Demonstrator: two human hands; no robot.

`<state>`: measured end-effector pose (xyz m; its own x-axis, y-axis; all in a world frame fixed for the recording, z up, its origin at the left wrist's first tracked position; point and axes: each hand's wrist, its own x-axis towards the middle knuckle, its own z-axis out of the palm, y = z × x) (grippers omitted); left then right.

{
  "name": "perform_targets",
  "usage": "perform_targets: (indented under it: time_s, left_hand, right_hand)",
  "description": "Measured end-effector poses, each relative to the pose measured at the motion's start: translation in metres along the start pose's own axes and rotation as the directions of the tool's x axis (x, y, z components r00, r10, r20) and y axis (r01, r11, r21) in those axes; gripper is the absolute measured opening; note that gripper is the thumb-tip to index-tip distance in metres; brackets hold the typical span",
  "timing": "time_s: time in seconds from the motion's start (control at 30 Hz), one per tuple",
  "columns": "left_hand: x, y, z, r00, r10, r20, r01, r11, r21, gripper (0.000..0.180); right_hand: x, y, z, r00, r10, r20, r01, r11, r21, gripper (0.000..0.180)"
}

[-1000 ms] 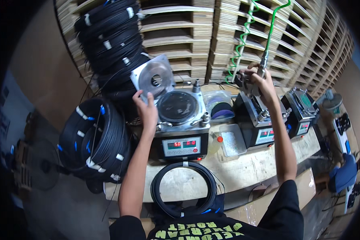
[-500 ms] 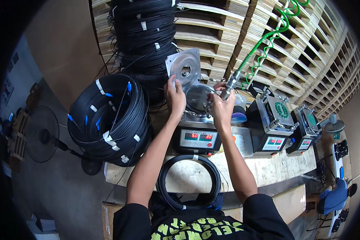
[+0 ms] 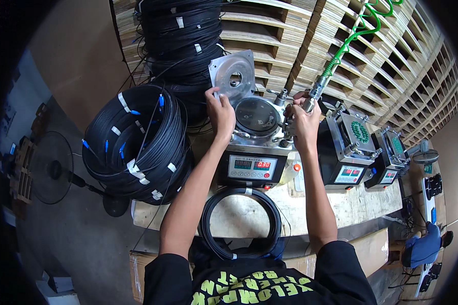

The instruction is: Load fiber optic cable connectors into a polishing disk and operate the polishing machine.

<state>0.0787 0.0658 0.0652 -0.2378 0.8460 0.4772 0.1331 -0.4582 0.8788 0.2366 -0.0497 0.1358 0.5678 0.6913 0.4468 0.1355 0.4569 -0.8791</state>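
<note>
My left hand (image 3: 221, 117) pinches the lower left edge of a square metal plate (image 3: 223, 65) with a round hole. The plate stands tilted behind a polishing machine (image 3: 224, 172). On the machine's top lies a dark round disc (image 3: 257, 118) with pale wet-looking spots, and metal clamps sit around it. To the right of the disc, my right hand (image 3: 305, 126) is closed around a metal air gun (image 3: 310, 103), its body pointing up and right to a green coiled hose (image 3: 336, 58). The gun's nozzle is hidden by my fingers.
A black cable coil (image 3: 207, 223) lies across the bench's front edge. Stacked cable coils with blue connectors (image 3: 94, 162) stand at left. Two similar machines (image 3: 341, 152) are at right, with a red-capped bottle (image 3: 296, 167) nearer. Wooden pallets (image 3: 259, 35) rise behind. A person (image 3: 425, 249) sits far right.
My right hand has moved right with the air gun, uncovering more of the disc. My left hand keeps hold of the plate. The machine's display readout has changed.
</note>
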Motion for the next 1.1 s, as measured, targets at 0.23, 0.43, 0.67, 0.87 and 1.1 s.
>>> perform_targets:
  time_s: [0.23, 0.43, 0.67, 0.87, 1.1]
  left_hand:
    - [0.0, 0.001, -0.002, 1.0, 0.003, -0.001, -0.003, 1.0, -0.019, 0.029]
    - [-0.001, 0.001, 0.0, 1.0, 0.025, -0.016, -0.025, 1.0, 0.012, 0.041]
    - [-0.004, 0.012, -0.002, 0.999, -0.028, 0.039, 0.029, 1.0, -0.011, 0.06]
    - [0.0, 0.007, -0.002, 0.999, -0.034, 0.024, 0.035, 0.999, -0.026, 0.056]
    - [0.0, -0.005, 0.003, 0.999, 0.024, -0.02, -0.024, 1.0, 0.012, 0.044]
  right_hand:
    - [-0.022, 0.003, 0.029, 0.995, 0.028, 0.1, -0.023, 0.998, -0.051, 0.014]
    - [-0.02, 0.005, 0.052, 0.994, 0.056, 0.095, -0.059, 0.998, 0.027, 0.012]
    - [0.003, 0.034, 0.029, 0.988, -0.12, -0.098, 0.113, 0.991, -0.076, 0.013]
    - [0.002, 0.014, 0.017, 0.998, -0.044, -0.051, 0.048, 0.996, 0.07, 0.014]
    - [-0.015, 0.008, 0.069, 0.999, 0.029, 0.045, -0.038, 0.977, 0.211, 0.016]
